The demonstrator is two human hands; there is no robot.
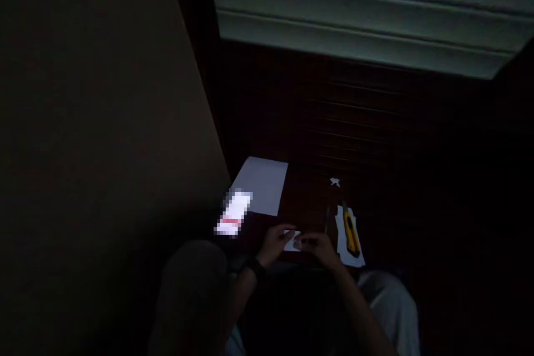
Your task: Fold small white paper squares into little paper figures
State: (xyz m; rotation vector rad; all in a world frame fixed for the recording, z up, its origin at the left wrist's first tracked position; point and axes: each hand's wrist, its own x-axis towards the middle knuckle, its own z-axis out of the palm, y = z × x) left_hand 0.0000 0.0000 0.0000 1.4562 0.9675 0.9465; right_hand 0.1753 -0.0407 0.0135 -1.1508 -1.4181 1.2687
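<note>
A small white piece of paper (291, 246) lies low in front of me, between my two hands. My left hand (273, 245), with a dark band on its wrist, holds the paper's left side with thumb and fingers. From the right, my right hand (317, 247) has its fingertips closed on the same paper. Its fingers hide part of the piece, and the dim light blurs fine detail. Just right of that hand, a yellow utility knife (351, 233) rests on a stack of white paper (342, 242).
A larger white sheet (267, 183) lies at the back left, with a lit phone (234, 214) near its front corner. Farther back sits a small white paper cutout (335, 182). A thin dark stick-like object (327, 218) lies left of the knife. A wall (125, 94) rises at left.
</note>
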